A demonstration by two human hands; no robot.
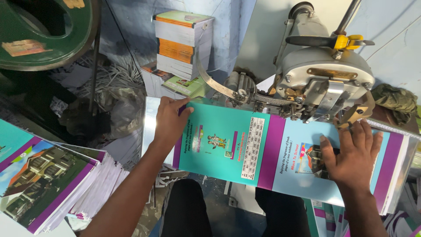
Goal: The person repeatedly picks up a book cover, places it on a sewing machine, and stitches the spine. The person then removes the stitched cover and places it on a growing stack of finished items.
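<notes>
An opened notebook cover (245,145), teal and light blue with purple bands, lies flat on the sloped metal bed of a stitching machine (324,74). My left hand (169,120) presses its far left edge, fingers spread over the teal half. On the light blue half my right hand (353,153) lies flat, fingertips close under the machine's head. Both hands hold the cover down against the bed, with its fold line under the machine's stitching arm (245,93).
A pile of similar covered notebooks (48,184) lies at the lower left. Stacked books (182,44) stand at the back by the blue wall. A green round machine part (48,35) sits top left. Paper scraps (109,83) litter the floor. My knees (184,210) are below.
</notes>
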